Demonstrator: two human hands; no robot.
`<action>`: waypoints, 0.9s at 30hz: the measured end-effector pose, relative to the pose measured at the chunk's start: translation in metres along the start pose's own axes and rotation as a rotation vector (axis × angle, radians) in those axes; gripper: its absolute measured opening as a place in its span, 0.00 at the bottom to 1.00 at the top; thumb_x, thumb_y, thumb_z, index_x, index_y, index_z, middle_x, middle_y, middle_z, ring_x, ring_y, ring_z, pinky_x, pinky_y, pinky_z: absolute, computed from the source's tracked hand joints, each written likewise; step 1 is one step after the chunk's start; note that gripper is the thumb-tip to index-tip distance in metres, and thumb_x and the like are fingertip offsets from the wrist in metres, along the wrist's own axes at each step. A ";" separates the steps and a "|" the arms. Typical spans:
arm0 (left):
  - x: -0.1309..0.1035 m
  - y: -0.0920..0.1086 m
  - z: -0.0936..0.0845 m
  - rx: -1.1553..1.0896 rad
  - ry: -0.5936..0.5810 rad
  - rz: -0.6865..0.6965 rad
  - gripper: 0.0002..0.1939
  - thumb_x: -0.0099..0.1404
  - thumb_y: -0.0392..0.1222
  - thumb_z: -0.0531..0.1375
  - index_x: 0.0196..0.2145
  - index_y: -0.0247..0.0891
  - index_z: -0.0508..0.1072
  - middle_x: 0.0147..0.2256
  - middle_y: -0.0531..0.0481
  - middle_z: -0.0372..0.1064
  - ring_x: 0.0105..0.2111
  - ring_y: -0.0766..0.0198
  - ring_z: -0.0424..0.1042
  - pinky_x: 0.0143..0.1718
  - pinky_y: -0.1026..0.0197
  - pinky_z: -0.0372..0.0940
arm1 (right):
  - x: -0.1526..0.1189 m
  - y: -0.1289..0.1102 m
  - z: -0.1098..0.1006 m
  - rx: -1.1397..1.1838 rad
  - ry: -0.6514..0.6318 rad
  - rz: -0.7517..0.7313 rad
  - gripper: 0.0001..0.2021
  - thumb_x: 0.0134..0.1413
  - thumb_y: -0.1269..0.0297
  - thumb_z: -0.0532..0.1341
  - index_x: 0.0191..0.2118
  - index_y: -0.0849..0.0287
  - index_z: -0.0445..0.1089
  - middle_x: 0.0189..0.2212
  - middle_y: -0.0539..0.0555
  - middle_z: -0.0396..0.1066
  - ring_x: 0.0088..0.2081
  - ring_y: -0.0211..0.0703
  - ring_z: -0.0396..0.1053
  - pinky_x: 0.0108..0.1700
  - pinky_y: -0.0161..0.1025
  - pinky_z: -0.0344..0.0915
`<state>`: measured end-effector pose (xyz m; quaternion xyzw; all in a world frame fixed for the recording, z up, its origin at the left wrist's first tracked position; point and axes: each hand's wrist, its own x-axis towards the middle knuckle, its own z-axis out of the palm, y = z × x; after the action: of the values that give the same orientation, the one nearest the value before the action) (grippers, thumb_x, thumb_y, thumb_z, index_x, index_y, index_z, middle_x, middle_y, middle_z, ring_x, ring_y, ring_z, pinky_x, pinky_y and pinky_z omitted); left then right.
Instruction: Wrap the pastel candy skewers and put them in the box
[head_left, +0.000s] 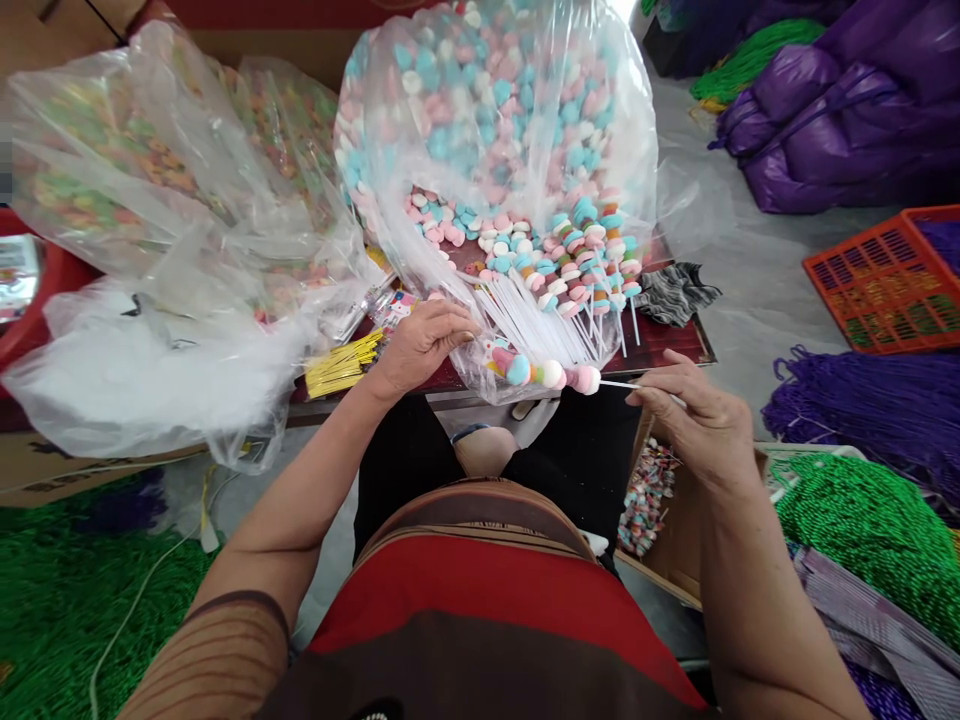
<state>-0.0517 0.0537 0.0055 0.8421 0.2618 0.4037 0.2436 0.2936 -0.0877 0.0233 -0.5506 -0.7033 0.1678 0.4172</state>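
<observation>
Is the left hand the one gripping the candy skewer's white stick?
No, the right hand grips the white stick, while the left hand is near the other end of the candies.

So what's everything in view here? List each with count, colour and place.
table: one, dark red, ahead
candy bag: one, clear, candies pink, blue, white, table centre
left bags: count unclear, clear, green and orange contents
sticks: many, white, table front
skewers: several, multicoloured, beside sticks
held skewer: one, multicoloured, between hands
ties: bundle, yellow, table front
cloth: one, grey, table right
tub: one, red, far left
box: one, brown, below right
crate: one, orange, right
cords: heaps, green and purple, both sides
purple bags: several, upper right
left hand: one, near held skewer's tip
right hand: one, pinching its stick
</observation>
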 end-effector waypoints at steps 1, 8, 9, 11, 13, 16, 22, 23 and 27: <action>0.001 0.001 0.000 -0.002 -0.007 0.000 0.16 0.73 0.52 0.57 0.38 0.40 0.81 0.38 0.46 0.80 0.41 0.62 0.77 0.47 0.57 0.69 | -0.001 0.000 0.001 0.021 0.000 0.029 0.11 0.63 0.55 0.65 0.30 0.50 0.75 0.26 0.46 0.76 0.29 0.41 0.73 0.65 0.60 0.64; 0.004 0.003 0.001 -0.068 -0.015 0.040 0.11 0.72 0.49 0.60 0.39 0.43 0.82 0.38 0.47 0.80 0.41 0.63 0.77 0.49 0.55 0.68 | -0.006 0.000 0.009 0.141 0.078 0.208 0.09 0.57 0.54 0.68 0.30 0.51 0.76 0.27 0.45 0.77 0.31 0.41 0.74 0.67 0.60 0.63; 0.005 0.003 0.001 -0.066 -0.013 0.046 0.11 0.72 0.48 0.60 0.39 0.43 0.82 0.38 0.47 0.80 0.41 0.63 0.77 0.48 0.55 0.68 | -0.007 0.000 0.010 0.148 0.114 0.224 0.09 0.57 0.55 0.69 0.30 0.51 0.76 0.27 0.45 0.76 0.31 0.41 0.74 0.66 0.59 0.64; 0.005 0.003 0.001 -0.049 -0.009 0.037 0.11 0.72 0.47 0.60 0.39 0.42 0.81 0.39 0.47 0.80 0.41 0.63 0.77 0.47 0.56 0.68 | -0.009 -0.001 0.013 0.155 0.180 0.245 0.09 0.58 0.55 0.68 0.29 0.51 0.76 0.26 0.44 0.76 0.30 0.41 0.73 0.66 0.59 0.65; 0.006 0.004 0.001 -0.026 -0.010 0.029 0.12 0.73 0.47 0.59 0.39 0.41 0.81 0.39 0.46 0.81 0.41 0.63 0.77 0.48 0.56 0.68 | -0.011 -0.002 0.015 0.149 0.198 0.252 0.11 0.59 0.54 0.67 0.29 0.52 0.75 0.24 0.44 0.75 0.29 0.40 0.72 0.66 0.59 0.65; 0.006 0.003 0.000 -0.012 -0.008 0.027 0.12 0.73 0.48 0.59 0.38 0.41 0.80 0.38 0.47 0.81 0.40 0.63 0.77 0.50 0.55 0.67 | -0.014 0.000 0.016 0.143 0.199 0.251 0.12 0.61 0.53 0.66 0.29 0.53 0.75 0.22 0.44 0.74 0.28 0.39 0.71 0.66 0.58 0.64; 0.005 0.008 0.004 -0.088 0.051 -0.117 0.17 0.72 0.54 0.58 0.36 0.40 0.78 0.35 0.47 0.80 0.36 0.63 0.77 0.43 0.58 0.69 | -0.007 -0.001 0.029 0.502 0.363 0.328 0.10 0.58 0.51 0.68 0.34 0.52 0.76 0.18 0.45 0.71 0.23 0.42 0.70 0.49 0.52 0.75; 0.005 0.011 0.008 -0.103 0.049 -0.132 0.18 0.72 0.55 0.58 0.36 0.39 0.78 0.34 0.47 0.80 0.35 0.63 0.77 0.42 0.58 0.69 | -0.004 -0.006 0.035 0.565 0.363 0.341 0.10 0.58 0.51 0.68 0.34 0.52 0.75 0.19 0.46 0.71 0.23 0.43 0.70 0.47 0.52 0.76; 0.006 0.024 0.025 -0.112 0.002 -0.185 0.18 0.73 0.55 0.57 0.37 0.39 0.79 0.34 0.47 0.79 0.35 0.63 0.76 0.39 0.60 0.68 | 0.018 -0.034 0.067 0.601 0.324 0.373 0.12 0.62 0.50 0.64 0.36 0.53 0.71 0.27 0.50 0.79 0.31 0.45 0.77 0.43 0.47 0.75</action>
<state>-0.0224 0.0348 0.0094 0.7989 0.3158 0.3944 0.3263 0.2195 -0.0678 0.0138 -0.5415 -0.4355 0.3503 0.6280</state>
